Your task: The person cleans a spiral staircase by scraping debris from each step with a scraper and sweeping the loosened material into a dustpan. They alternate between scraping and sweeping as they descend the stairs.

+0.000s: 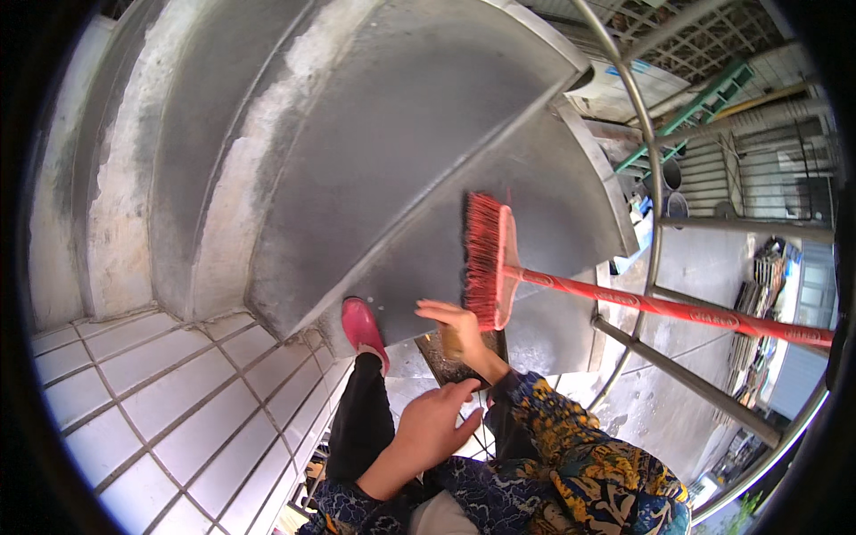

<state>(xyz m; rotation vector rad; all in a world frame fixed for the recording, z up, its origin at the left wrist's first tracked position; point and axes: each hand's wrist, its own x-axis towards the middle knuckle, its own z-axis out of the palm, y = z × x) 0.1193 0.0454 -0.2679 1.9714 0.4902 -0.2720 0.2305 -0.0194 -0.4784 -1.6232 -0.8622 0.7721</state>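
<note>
My left hand [438,421] is low in the middle with thumb and fingers apart, holding nothing visible. Just above and right of it, my right hand [463,338] is raised with its fingers stretched to the left; its palm is partly shaded and nothing clear is held there. Below the hands lies a dark, flat tray [438,349] with small debris, partly hidden by them. A broom with red and black bristles [481,257] has its head beside my right hand; whether they touch is unclear. Its red handle [669,306] runs right, across the metal railing.
Grey concrete steps [374,154] rise toward the upper left. A white tiled wall [194,401] stands at left, near my foot in a pink boot [361,324]. A curved metal railing [652,147] borders the right; beyond are a green ladder [702,107] and stacked material [749,314].
</note>
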